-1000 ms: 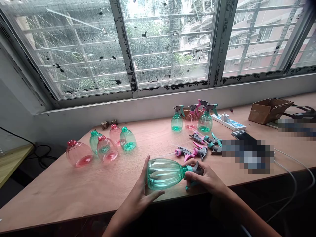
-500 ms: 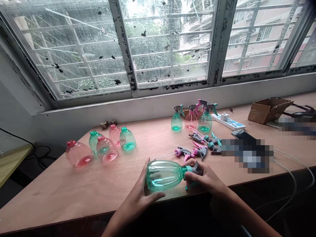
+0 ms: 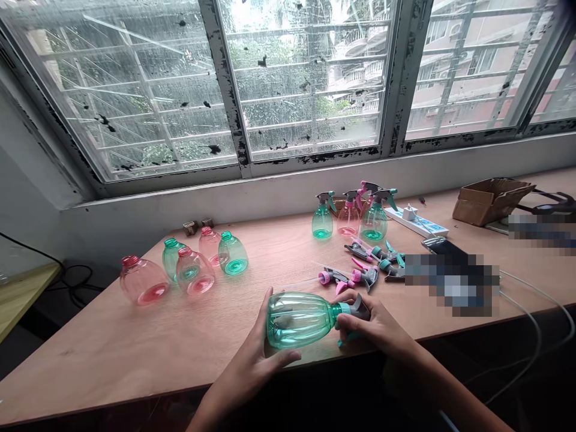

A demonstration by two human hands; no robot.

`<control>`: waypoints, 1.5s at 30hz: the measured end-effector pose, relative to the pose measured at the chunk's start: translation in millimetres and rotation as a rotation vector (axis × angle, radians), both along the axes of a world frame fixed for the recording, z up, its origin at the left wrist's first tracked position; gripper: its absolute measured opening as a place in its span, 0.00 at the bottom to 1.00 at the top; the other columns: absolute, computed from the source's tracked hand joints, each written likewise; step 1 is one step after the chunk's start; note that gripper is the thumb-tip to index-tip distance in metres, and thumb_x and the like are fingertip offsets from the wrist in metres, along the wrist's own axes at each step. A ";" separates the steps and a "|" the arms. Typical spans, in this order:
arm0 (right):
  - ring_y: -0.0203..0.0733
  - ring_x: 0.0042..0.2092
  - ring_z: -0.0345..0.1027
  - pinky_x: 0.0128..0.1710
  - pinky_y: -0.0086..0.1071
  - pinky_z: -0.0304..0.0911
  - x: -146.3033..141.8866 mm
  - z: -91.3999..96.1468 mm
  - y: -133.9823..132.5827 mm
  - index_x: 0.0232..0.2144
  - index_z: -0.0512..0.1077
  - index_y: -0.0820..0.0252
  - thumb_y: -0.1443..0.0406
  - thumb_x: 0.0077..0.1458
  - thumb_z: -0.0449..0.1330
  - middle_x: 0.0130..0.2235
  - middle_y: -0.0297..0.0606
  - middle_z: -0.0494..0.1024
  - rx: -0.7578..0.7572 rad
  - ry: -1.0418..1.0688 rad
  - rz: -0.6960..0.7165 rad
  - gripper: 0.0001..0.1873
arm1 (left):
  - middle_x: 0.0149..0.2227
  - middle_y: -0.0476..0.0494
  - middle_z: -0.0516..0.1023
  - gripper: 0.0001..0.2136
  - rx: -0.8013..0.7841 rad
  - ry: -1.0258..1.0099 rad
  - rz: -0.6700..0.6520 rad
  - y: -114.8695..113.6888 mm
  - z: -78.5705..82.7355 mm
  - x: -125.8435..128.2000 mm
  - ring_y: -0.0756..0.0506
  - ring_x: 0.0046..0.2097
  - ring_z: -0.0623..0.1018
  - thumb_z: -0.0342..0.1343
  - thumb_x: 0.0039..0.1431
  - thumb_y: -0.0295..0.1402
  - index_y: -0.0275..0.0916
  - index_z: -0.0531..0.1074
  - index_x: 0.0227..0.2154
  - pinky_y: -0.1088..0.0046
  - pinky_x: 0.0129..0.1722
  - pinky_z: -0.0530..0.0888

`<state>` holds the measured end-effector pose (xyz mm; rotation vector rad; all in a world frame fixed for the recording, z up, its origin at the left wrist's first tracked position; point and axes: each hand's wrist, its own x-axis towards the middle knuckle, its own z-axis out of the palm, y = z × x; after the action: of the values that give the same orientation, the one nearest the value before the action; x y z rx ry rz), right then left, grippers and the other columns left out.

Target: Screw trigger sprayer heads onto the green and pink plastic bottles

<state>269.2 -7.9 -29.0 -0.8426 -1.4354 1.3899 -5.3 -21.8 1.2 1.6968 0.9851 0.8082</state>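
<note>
A teal clear plastic spray bottle lies on its side in the air just above the table, held between my hands. My left hand cups its wide bottom end. My right hand wraps the neck and the grey trigger sprayer head, with a teal part showing under the fingers. Just beyond my hands lie loose grey trigger heads with pink collars.
Several capless pink and teal bottles stand to the left on the wooden table. Several assembled spray bottles stand at the back. A power strip, a phone, a cardboard box and cables lie to the right.
The teal bottle has turned slightly between my hands, and my left fingers have shifted a little on it. The objects on the table have not moved.
</note>
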 end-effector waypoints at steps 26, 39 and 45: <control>0.42 0.29 0.77 0.32 0.33 0.70 -0.8 2.7 -0.8 0.44 0.69 0.61 0.55 0.57 0.66 0.26 0.34 0.81 0.011 -0.030 -0.005 0.20 | 0.72 0.40 0.47 0.48 0.065 0.014 0.037 -1.9 2.4 2.2 0.35 0.71 0.53 0.62 0.60 0.39 0.51 0.30 0.70 0.51 0.70 0.44; 0.41 0.28 0.77 0.32 0.32 0.72 -0.1 1.9 -0.9 0.45 0.68 0.61 0.55 0.57 0.66 0.26 0.34 0.81 -0.007 -0.018 -0.008 0.20 | 0.67 0.41 0.60 0.46 0.030 -0.007 0.016 -0.1 1.6 2.1 0.37 0.67 0.63 0.61 0.62 0.37 0.56 0.31 0.69 0.49 0.68 0.52; 0.41 0.28 0.77 0.31 0.32 0.71 -0.1 3.3 -1.8 0.45 0.69 0.61 0.55 0.56 0.67 0.25 0.34 0.81 -0.006 -0.022 -0.004 0.20 | 0.70 0.40 0.54 0.46 0.017 0.020 0.037 0.3 2.0 -0.1 0.36 0.70 0.56 0.61 0.62 0.38 0.52 0.30 0.70 0.51 0.69 0.48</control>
<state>269.2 -9.7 -25.7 -0.8663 -1.4464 1.3868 -5.4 -21.4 3.1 1.7088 1.0289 0.8274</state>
